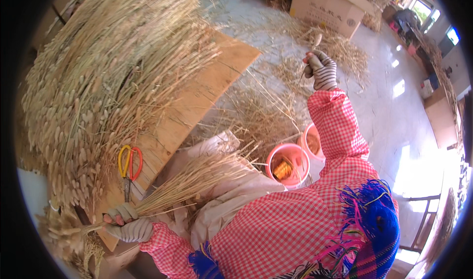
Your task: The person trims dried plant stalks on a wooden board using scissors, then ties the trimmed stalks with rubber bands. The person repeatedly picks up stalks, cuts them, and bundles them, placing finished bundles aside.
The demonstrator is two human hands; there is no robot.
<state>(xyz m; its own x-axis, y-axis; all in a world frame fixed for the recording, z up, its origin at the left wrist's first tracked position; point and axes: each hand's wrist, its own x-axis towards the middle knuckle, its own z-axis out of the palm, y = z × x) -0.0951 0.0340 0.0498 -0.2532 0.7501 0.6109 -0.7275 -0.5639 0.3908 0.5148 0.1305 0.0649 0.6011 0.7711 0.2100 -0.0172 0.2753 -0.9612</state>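
My left hand point(126, 223), in a striped glove, is closed around a bundle of dried grass stalks point(197, 180). The cut ends fan out to the right over my lap and the fluffy heads point(64, 229) hang to the left. My right hand point(320, 69), also gloved, is raised far out over the floor and pinches a single stalk with a fluffy head point(317, 40). Both sleeves are red and white checked.
A large heap of dried grass point(113, 67) lies on a wooden board point(207, 92) at the left. Scissors with a yellow and a red handle point(129, 164) rest on the board. Two pink buckets point(288, 151) stand by my knees. Loose straw point(335, 47) and a cardboard box point(327, 5) are farther off.
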